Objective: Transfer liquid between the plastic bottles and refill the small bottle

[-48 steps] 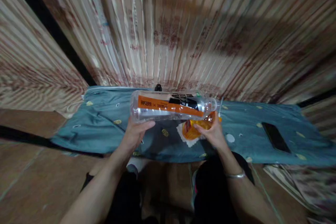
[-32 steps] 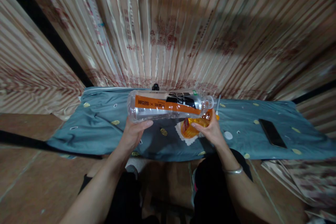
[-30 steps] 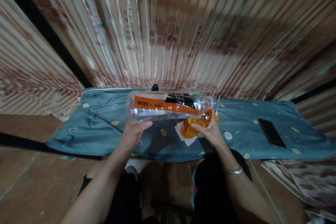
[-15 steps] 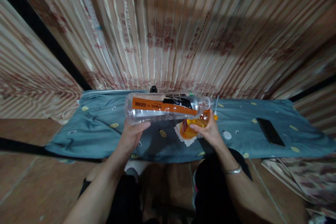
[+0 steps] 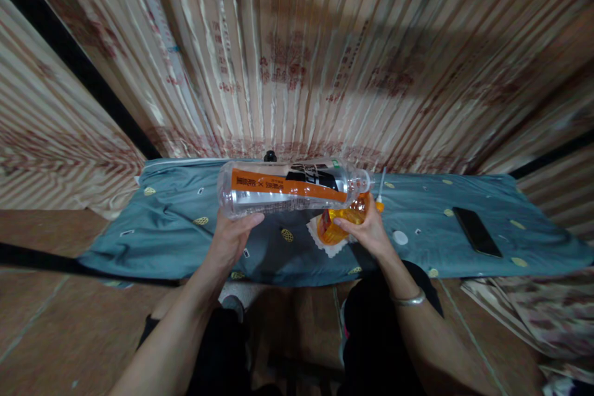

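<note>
My left hand (image 5: 234, 235) is closed around the base end of a large clear plastic bottle (image 5: 283, 189) with an orange, silver and black label. The bottle lies nearly level, its uncapped-looking neck pointing right. Below that neck, my right hand (image 5: 364, 223) grips a smaller bottle of yellow-orange liquid (image 5: 331, 229). The smaller bottle's mouth is hidden by the fingers and the big bottle's neck. Under it lies a scalloped white paper or cloth (image 5: 313, 235). Beside my right hand rests an orange pump top with a pale tube (image 5: 380, 201).
A teal patterned cloth (image 5: 162, 235) covers the low surface. On it lie a white cap (image 5: 400, 237) and a black phone (image 5: 477, 232) to the right. A small black object (image 5: 270, 156) stands at the back edge, before a striped curtain (image 5: 288, 62).
The large bottle has shifted very slightly left, with its base end a little higher. Both hands keep their hold, and the rest looks the same.
</note>
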A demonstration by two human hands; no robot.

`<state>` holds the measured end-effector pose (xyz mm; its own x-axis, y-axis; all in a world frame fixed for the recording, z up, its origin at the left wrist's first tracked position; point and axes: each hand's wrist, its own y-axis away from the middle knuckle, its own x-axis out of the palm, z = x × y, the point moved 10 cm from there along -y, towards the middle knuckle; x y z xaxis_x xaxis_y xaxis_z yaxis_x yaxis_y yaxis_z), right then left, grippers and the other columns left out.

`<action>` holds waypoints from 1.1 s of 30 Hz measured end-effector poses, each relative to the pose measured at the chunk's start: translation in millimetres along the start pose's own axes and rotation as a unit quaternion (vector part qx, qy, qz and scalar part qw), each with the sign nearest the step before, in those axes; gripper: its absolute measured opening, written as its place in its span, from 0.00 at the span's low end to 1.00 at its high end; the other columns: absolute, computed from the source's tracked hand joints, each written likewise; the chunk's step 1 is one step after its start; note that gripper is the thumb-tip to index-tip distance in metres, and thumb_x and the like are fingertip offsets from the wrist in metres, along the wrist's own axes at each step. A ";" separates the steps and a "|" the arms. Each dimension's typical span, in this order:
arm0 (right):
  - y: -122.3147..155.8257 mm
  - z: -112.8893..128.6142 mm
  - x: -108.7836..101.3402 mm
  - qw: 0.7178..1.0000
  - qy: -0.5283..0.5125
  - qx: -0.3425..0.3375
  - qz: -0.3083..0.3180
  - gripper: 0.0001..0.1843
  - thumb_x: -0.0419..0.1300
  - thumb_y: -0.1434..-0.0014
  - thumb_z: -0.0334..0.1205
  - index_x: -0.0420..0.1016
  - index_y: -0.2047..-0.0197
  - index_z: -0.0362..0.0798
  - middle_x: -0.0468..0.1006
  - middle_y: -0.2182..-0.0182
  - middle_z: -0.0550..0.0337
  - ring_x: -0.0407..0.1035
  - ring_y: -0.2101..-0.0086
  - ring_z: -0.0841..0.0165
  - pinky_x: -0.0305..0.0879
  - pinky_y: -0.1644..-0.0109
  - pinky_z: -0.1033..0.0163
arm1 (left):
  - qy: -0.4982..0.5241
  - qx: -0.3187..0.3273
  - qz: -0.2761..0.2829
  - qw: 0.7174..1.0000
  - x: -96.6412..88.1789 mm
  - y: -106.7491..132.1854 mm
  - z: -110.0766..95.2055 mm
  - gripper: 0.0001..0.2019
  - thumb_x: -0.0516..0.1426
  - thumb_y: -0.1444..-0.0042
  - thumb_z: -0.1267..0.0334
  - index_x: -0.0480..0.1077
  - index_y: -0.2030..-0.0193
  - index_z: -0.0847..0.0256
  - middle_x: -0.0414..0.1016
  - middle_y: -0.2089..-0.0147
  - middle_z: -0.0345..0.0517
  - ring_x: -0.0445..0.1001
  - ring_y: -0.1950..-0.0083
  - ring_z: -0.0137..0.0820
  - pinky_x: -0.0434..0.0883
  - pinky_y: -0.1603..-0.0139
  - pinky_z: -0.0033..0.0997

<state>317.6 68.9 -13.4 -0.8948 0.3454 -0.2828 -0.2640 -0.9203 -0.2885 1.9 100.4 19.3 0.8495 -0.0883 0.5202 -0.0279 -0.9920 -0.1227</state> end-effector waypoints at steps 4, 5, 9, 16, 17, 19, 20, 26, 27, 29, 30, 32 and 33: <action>0.6 0.5 0.6 1.000 0.003 -0.005 0.002 0.50 0.80 0.56 0.59 0.68 0.35 0.51 0.82 0.45 0.48 0.78 0.44 0.47 0.73 0.33 0.39 | 0.001 0.003 0.002 1.000 -0.2 -1.0 0.4 0.22 0.77 0.64 0.60 0.82 0.59 0.56 0.88 0.56 0.45 0.84 0.45 0.49 0.74 0.32 0.56; 0.7 0.2 0.5 1.000 0.005 -0.007 0.002 0.50 0.80 0.56 0.59 0.68 0.35 0.51 0.82 0.45 0.48 0.79 0.45 0.47 0.73 0.34 0.39 | 0.000 0.002 0.003 1.000 0.3 -1.0 0.2 0.22 0.77 0.63 0.60 0.82 0.59 0.55 0.88 0.56 0.45 0.84 0.45 0.49 0.74 0.32 0.56; 0.4 -2.8 -0.2 1.000 0.009 -0.006 -0.003 0.49 0.80 0.56 0.59 0.68 0.36 0.51 0.82 0.44 0.48 0.79 0.45 0.47 0.73 0.33 0.39 | -0.007 -0.008 0.006 1.000 2.9 -0.4 -0.9 0.20 0.77 0.63 0.62 0.82 0.61 0.54 0.88 0.57 0.43 0.84 0.45 0.49 0.73 0.31 0.57; 1.0 1.7 0.2 1.000 0.000 -0.002 -0.004 0.49 0.80 0.57 0.58 0.68 0.37 0.51 0.82 0.44 0.48 0.79 0.44 0.47 0.73 0.34 0.40 | 0.002 -0.010 -0.010 1.000 -0.2 -1.8 -0.5 0.24 0.78 0.68 0.60 0.82 0.60 0.55 0.88 0.55 0.43 0.84 0.47 0.48 0.72 0.30 0.56; 1.1 3.0 -0.8 1.000 0.007 -0.004 -0.008 0.49 0.80 0.58 0.58 0.69 0.37 0.50 0.82 0.45 0.48 0.79 0.44 0.47 0.73 0.34 0.40 | 0.003 -0.010 -0.010 1.000 0.0 -1.7 -0.5 0.24 0.78 0.67 0.61 0.82 0.59 0.54 0.88 0.55 0.43 0.84 0.47 0.47 0.72 0.31 0.56; 1.2 3.3 -2.2 1.000 0.016 -0.002 -0.014 0.48 0.80 0.58 0.58 0.70 0.38 0.50 0.82 0.45 0.48 0.79 0.45 0.47 0.73 0.34 0.40 | 0.007 -0.011 -0.009 1.000 1.4 -1.4 -1.2 0.25 0.78 0.67 0.62 0.82 0.58 0.54 0.88 0.54 0.42 0.84 0.46 0.48 0.73 0.31 0.56; 1.3 2.6 -2.5 1.000 0.016 0.001 -0.015 0.49 0.80 0.58 0.58 0.70 0.38 0.50 0.82 0.46 0.48 0.79 0.45 0.48 0.73 0.34 0.40 | 0.008 -0.011 -0.008 1.000 2.1 -1.1 -1.7 0.25 0.78 0.67 0.62 0.82 0.58 0.53 0.88 0.54 0.42 0.85 0.46 0.48 0.73 0.31 0.55; 0.8 -0.1 -1.5 1.000 0.001 0.005 -0.012 0.51 0.81 0.58 0.57 0.68 0.36 0.50 0.82 0.44 0.47 0.78 0.44 0.47 0.72 0.33 0.39 | 0.004 -0.007 -0.006 1.000 2.7 -1.4 -3.4 0.26 0.78 0.67 0.62 0.82 0.56 0.52 0.88 0.55 0.42 0.85 0.46 0.47 0.73 0.32 0.53; 0.7 0.0 -1.1 1.000 0.001 0.003 -0.010 0.50 0.80 0.58 0.57 0.68 0.36 0.51 0.82 0.44 0.47 0.78 0.44 0.47 0.72 0.33 0.39 | 0.004 -0.004 -0.005 1.000 2.7 -1.8 -3.6 0.27 0.78 0.67 0.61 0.82 0.56 0.52 0.88 0.56 0.42 0.85 0.47 0.48 0.74 0.32 0.54; 0.7 1.0 -0.4 1.000 0.007 -0.004 -0.007 0.50 0.80 0.56 0.58 0.68 0.35 0.52 0.82 0.44 0.48 0.78 0.44 0.48 0.71 0.33 0.39 | 0.001 0.002 -0.004 1.000 2.4 -2.5 -3.7 0.27 0.79 0.67 0.60 0.82 0.56 0.53 0.88 0.56 0.43 0.85 0.47 0.49 0.75 0.33 0.55; 0.9 1.8 -0.2 1.000 0.012 -0.008 -0.006 0.50 0.79 0.56 0.58 0.68 0.34 0.52 0.82 0.44 0.49 0.78 0.44 0.48 0.71 0.33 0.39 | -0.003 0.005 -0.003 1.000 2.4 -2.7 -3.8 0.26 0.78 0.66 0.59 0.82 0.56 0.53 0.88 0.57 0.43 0.85 0.46 0.49 0.75 0.33 0.55; 1.4 3.2 0.3 1.000 0.019 -0.013 -0.005 0.51 0.79 0.55 0.59 0.67 0.33 0.52 0.82 0.44 0.49 0.78 0.44 0.48 0.72 0.33 0.39 | -0.007 0.006 0.001 1.000 3.2 -2.8 -3.8 0.26 0.78 0.65 0.59 0.82 0.56 0.54 0.88 0.56 0.44 0.84 0.45 0.50 0.76 0.34 0.54; 1.7 3.6 0.4 1.000 0.020 -0.012 -0.006 0.51 0.79 0.55 0.59 0.67 0.33 0.52 0.82 0.44 0.49 0.78 0.44 0.49 0.72 0.33 0.40 | -0.007 0.008 0.002 1.000 3.7 -2.6 -4.3 0.26 0.78 0.65 0.58 0.82 0.56 0.54 0.88 0.56 0.44 0.84 0.44 0.50 0.76 0.35 0.53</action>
<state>315.5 66.8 -10.7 -0.8770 0.3631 -0.3148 -0.2648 -0.9117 -0.3141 2.8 102.3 25.2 0.8564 -0.0919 0.5081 -0.0238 -0.9900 -0.1390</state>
